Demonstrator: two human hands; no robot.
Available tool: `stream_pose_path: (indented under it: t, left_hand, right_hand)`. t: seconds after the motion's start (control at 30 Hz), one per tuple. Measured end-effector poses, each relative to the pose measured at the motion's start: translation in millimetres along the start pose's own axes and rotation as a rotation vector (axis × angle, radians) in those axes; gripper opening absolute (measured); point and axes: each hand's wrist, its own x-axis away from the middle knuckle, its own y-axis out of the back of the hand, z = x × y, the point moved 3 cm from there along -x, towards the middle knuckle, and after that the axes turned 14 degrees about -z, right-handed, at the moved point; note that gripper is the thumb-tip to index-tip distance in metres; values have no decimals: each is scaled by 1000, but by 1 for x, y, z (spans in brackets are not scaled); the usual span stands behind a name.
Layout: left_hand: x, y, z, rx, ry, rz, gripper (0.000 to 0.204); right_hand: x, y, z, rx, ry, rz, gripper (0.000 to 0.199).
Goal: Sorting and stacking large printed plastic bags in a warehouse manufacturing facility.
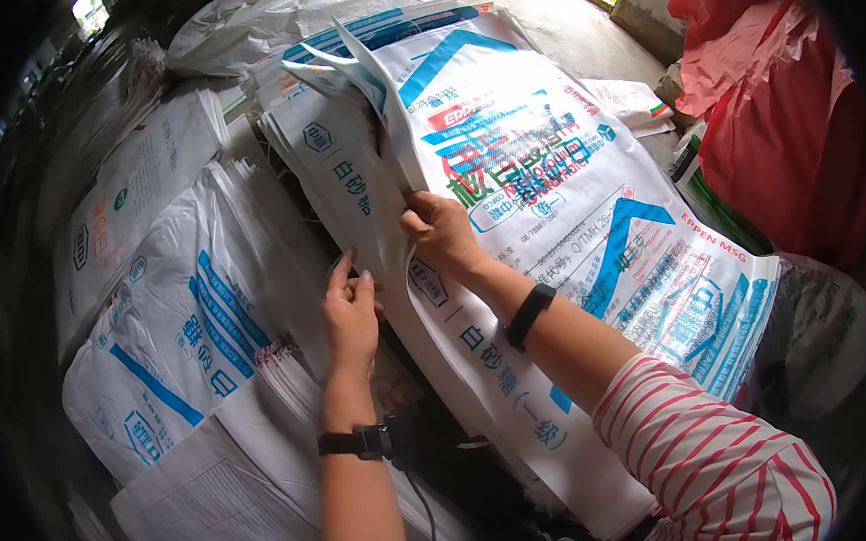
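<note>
A thick stack of flat white woven sacks (pixel 574 239) with blue, red and green print lies in front of me. My right hand (pixel 445 234) is closed on the left edge of the upper sack, its fingers curled over the fold. That edge stands lifted, and a gap shows beneath it toward the far end. Just left of it, my left hand (pixel 353 315) is beside the lower sacks (pixel 335 170), index finger stretched out and thumb apart. Nothing shows in its grasp, though its other fingers are partly hidden.
More printed white sacks (pixel 177 324) lie piled on the left. Crumpled white sheeting (pixel 270 13) sits at the far left, and a red sheet-like heap (pixel 788 143) at the far right. A dark cable (pixel 426 498) hangs from my left wristband (pixel 358 441).
</note>
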Motion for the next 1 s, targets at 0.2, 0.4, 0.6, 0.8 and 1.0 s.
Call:
stream_pose_path:
  t: [0.2, 0.4, 0.6, 0.8, 1.0]
  left_hand:
    - [-41, -22, -2, -59, 18, -73, 39]
    - [-54, -24, -5, -223, -299, -293, 36]
    - [-48, -47, -30, -419, -358, -304, 37]
    - [-30, -67, -46, -403, -685, -236, 13]
    - [-27, -67, -42, -403, -811, -136, 12]
  right_hand:
    - [-6, 4, -9, -61, -10, -9, 24]
    - [-8, 2, -10, -15, -35, 66, 25]
    - [-10, 9, -12, -23, -37, 70, 24]
    - [-7, 9, -6, -102, -61, 31, 26]
    - [-7, 14, 6, -53, -61, 13, 32]
